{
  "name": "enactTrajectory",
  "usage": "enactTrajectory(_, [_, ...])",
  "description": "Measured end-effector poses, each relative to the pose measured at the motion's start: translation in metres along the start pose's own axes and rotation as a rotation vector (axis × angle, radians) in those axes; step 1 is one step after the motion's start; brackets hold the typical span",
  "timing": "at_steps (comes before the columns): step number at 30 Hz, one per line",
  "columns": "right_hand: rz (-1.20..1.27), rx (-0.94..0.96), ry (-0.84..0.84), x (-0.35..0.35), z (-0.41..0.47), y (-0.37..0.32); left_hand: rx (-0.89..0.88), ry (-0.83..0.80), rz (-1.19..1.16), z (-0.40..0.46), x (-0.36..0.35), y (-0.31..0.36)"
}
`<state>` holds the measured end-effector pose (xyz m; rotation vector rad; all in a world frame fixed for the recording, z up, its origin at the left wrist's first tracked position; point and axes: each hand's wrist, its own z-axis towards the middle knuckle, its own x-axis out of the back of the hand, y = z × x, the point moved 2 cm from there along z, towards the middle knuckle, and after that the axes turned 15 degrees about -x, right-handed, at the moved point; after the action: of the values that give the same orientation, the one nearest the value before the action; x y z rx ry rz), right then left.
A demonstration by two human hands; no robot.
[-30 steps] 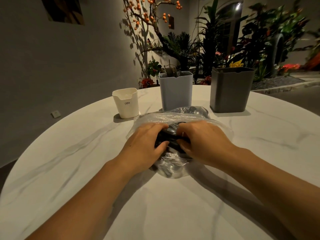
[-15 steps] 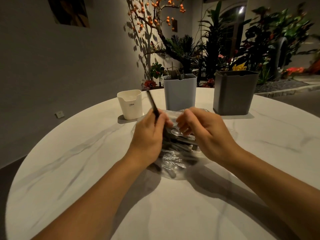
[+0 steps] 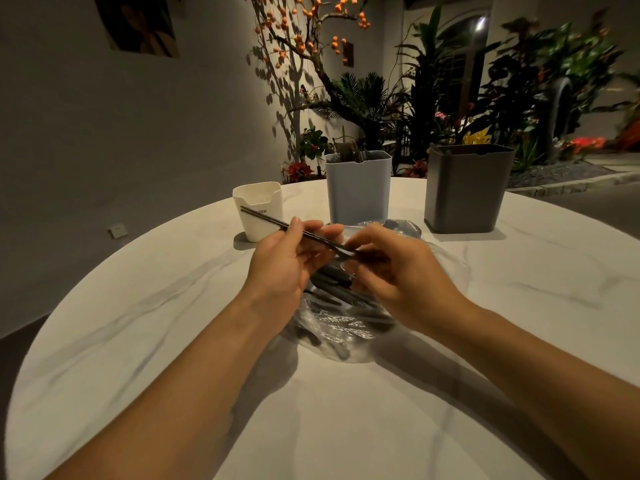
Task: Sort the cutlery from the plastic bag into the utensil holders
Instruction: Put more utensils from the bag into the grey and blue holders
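Toward the far left edge of the round marble table [image 3: 519, 341] stands a white utensil holder [image 3: 260, 216]. In front of it the left hand [image 3: 287, 268] pinches a pair of black chopsticks [image 3: 273, 221] between thumb and fingers, tips slanting up toward that holder. Beneath both hands, at the table's middle, lies the clear plastic bag [image 3: 341, 327] of dark-handled cutlery. A blue-grey holder [image 3: 358, 188] (some utensils already inside) stands at the far edge. The right hand [image 3: 398, 275] curls its fingers round the chopsticks' near end. Farthest right stands a dark grey holder [image 3: 465, 192].
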<state>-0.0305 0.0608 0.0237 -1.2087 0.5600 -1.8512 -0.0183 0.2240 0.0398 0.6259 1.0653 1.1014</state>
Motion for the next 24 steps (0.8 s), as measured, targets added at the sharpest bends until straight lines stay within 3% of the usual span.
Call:
enactTrajectory(2, [-0.065, 0.025, 0.048, 0.003, 0.000, 0.001, 0.058, -0.008, 0.125, -0.001, 0.000, -0.002])
enactTrajectory(4, [-0.050, -0.026, 0.067, 0.006, 0.001, 0.002, 0.021, -0.048, 0.429, -0.004, 0.000, -0.003])
enactTrajectory(6, [0.004, -0.073, 0.035, 0.007, 0.003, 0.003, -0.276, -0.106, 0.803, -0.008, 0.003, -0.001])
enactTrajectory(8, [0.062, -0.106, 0.001, 0.009, 0.003, 0.002, -0.748, -0.173, 1.142, -0.012, 0.002, 0.005])
enactTrajectory(10, [0.136, -0.149, -0.015, 0.010, 0.004, 0.001, -0.972, -0.310, 1.354, -0.011, 0.000, 0.004])
enactTrajectory(14, [0.214, -0.182, -0.010, 0.015, 0.009, -0.003, -1.011, -0.479, 1.526, -0.008, 0.003, -0.007])
enactTrajectory(20, [0.360, -0.260, -0.094, 0.021, 0.010, -0.005, -1.185, -0.398, 1.551, -0.005, -0.004, 0.007])
enactTrajectory(24, [0.438, -0.254, -0.155, 0.021, 0.008, -0.011, -1.154, -0.512, 1.645, -0.008, -0.010, 0.003])
